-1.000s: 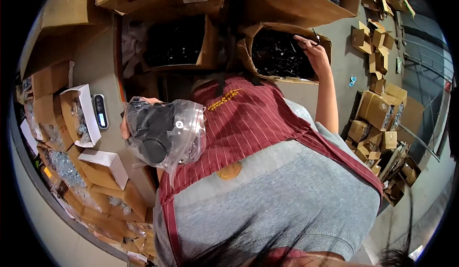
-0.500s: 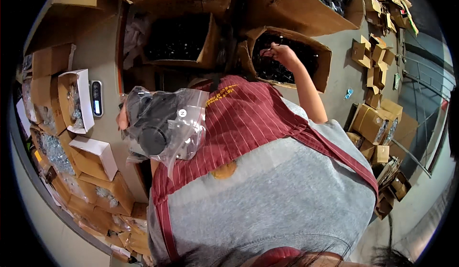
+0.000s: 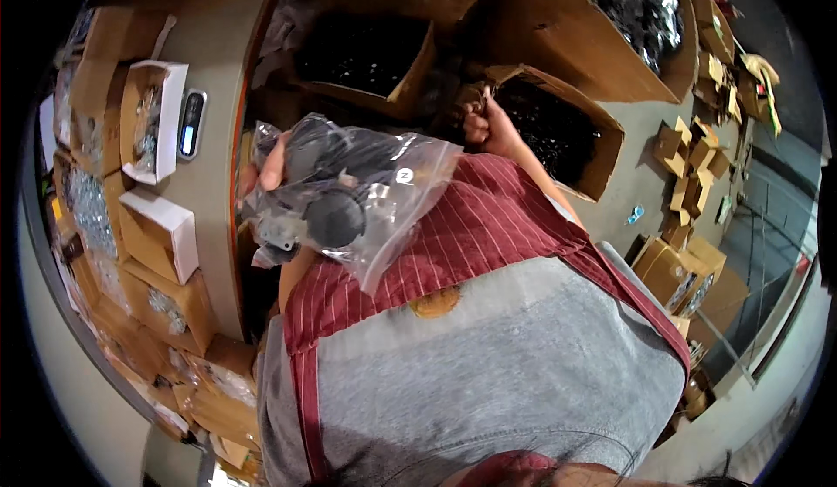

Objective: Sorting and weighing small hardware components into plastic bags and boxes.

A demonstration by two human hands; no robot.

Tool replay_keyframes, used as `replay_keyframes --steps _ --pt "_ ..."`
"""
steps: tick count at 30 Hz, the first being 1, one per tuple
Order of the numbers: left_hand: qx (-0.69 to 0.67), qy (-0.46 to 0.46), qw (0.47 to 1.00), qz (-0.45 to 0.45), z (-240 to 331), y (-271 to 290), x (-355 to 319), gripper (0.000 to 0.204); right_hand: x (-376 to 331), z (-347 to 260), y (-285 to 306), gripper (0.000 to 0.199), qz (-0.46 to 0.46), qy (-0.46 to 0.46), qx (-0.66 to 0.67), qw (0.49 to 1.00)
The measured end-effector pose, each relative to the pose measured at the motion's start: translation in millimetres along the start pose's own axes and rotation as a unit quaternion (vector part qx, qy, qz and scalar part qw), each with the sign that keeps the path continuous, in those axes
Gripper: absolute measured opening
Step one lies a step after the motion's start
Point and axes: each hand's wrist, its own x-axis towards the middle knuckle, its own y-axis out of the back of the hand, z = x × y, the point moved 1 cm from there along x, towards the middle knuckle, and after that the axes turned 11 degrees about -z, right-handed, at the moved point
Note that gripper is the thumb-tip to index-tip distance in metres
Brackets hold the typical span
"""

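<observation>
My left hand (image 3: 273, 166) grips a clear zip bag (image 3: 392, 234) by its left side, in front of the apron. Black round parts (image 3: 336, 218) and a small grey piece (image 3: 281, 230) show through the plastic. My right hand (image 3: 493, 127) is closed, thumb up, at the left edge of an open carton (image 3: 610, 157). Whatever its fingers hold, if anything, is too dark and hidden to name. Small black parts (image 3: 554, 134) fill that carton. Farther left stands another open carton (image 3: 417, 70) of small black parts (image 3: 353, 55).
A grey table edge (image 3: 228, 95) runs along my left, with a small digital scale (image 3: 192, 125) and white-flapped boxes (image 3: 161, 129). A tall carton (image 3: 558, 29) with shiny dark plastic (image 3: 636, 16) rises at far right. Empty cartons (image 3: 689, 160) lie on the floor.
My right hand has come out from over the black parts, moving left to the carton's edge, and its fingers have closed. The bag in my left hand has shifted right and slightly up.
</observation>
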Motion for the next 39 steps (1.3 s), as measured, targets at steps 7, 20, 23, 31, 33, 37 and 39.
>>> replay_keyframes --steps 7,20,23,31,33,37,39 --pt "0.013 -0.056 0.998 0.024 10 6 -17 0.006 26 27 -17 0.059 0.070 -0.051 -0.378 0.922" --pt "0.005 -0.184 0.983 0.025 67 -12 -76 0.007 97 67 -62 0.040 -0.186 -0.282 -0.754 0.563" --pt "-0.006 -0.212 0.977 0.025 87 -12 -87 0.007 126 67 -29 0.038 0.016 -0.169 -0.842 0.513" --pt "-0.023 -0.256 0.966 0.036 133 -12 -110 0.007 271 -48 -116 0.035 0.132 0.022 -0.942 0.307" --pt "-0.024 -0.265 0.963 0.041 140 -13 -117 0.007 308 -48 -127 0.037 0.096 -0.106 -0.956 0.257" --pt "-0.021 -0.283 0.958 0.047 150 -18 -124 0.008 351 -42 -108 0.043 0.006 -0.183 -0.973 0.143" --pt "-0.017 -0.290 0.956 0.046 154 -18 -126 0.008 356 -39 -98 0.047 -0.040 -0.236 -0.969 0.054"
